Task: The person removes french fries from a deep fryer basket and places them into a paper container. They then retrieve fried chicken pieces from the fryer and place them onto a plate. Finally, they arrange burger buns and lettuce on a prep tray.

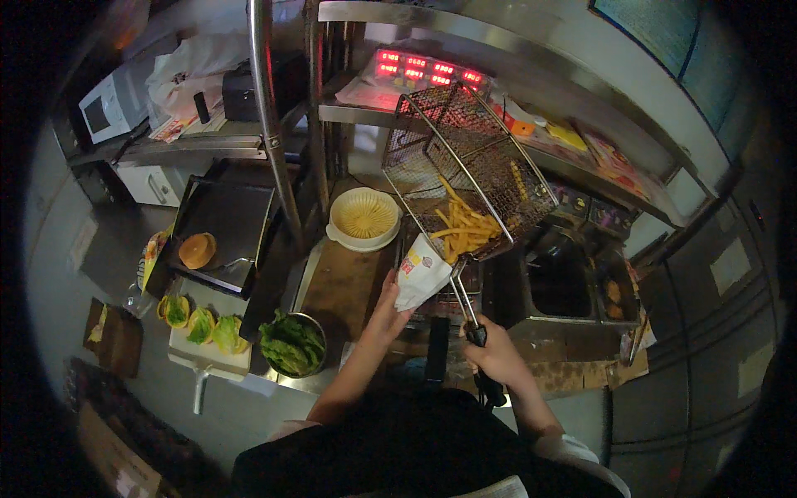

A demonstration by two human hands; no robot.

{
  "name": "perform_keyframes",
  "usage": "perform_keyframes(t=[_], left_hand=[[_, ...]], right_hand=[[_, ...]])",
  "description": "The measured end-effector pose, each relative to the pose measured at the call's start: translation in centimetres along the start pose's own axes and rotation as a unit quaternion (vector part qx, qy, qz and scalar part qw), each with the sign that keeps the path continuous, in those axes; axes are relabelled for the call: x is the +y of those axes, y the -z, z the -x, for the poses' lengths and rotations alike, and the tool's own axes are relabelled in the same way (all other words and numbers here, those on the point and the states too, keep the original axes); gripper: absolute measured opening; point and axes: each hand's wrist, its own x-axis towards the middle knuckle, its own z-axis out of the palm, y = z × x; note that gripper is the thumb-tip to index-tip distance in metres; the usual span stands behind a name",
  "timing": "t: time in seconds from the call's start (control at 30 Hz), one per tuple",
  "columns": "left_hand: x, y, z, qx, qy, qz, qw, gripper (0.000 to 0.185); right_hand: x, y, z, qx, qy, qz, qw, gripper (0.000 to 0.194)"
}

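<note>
My left hand (392,311) grips a white paper bag (423,274) that bears printing. The bag stands against the near left edge of a wire fryer basket (461,168). French fries (464,227) lie heaped in the basket's near end, some at the bag's mouth; how many are inside the bag I cannot tell. My right hand (495,352) is closed around the basket's black handle, holding the basket tilted up. Beyond my left hand, a cream plastic bowl with a ribbed inside (364,215) rests on the counter.
Right of the basket is a deep fryer (560,274). At left, a metal bowl of lettuce (292,345), a white tray (208,367) with lettuce-topped buns and a black tray (218,230) holding a bun (197,250). A steel shelf (373,115) carries red-lit timers (429,67).
</note>
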Motion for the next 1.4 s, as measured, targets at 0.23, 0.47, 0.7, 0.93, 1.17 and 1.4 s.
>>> perform_keyframes(t=[0.23, 0.47, 0.7, 0.93, 1.17, 1.4], left_hand=[[0.4, 0.4, -0.8, -0.002, 0.043, 0.13, 0.991, 0.053], [0.8, -0.2, -0.3, -0.009, 0.053, 0.124, 0.991, 0.053], [0.0, 0.3, -0.5, -0.005, 0.056, 0.136, 0.989, 0.057], [0.0, 0.0, -1.1, -0.03, 0.055, 0.163, 0.985, 0.058], [0.6, -1.1, -1.9, -0.043, 0.037, 0.155, 0.986, 0.063], [-0.4, -2.2, -1.8, -0.055, 0.036, 0.163, 0.984, 0.065]], right_hand=[[-1.7, -0.3, -2.0, 0.007, 0.031, 0.109, 0.994, 0.029], [-0.5, 0.7, -0.6, 0.017, 0.02, 0.137, 0.99, 0.031], [-0.6, 0.4, -1.5, 0.009, 0.016, 0.095, 0.995, 0.032], [-2.7, 0.7, -1.2, -0.002, -0.022, 0.182, 0.983, 0.034], [-1.6, 0.8, -1.1, 0.008, -0.046, 0.183, 0.982, 0.045], [-1.1, 1.2, -0.8, 0.021, 0.113, 0.145, 0.983, 0.042]])
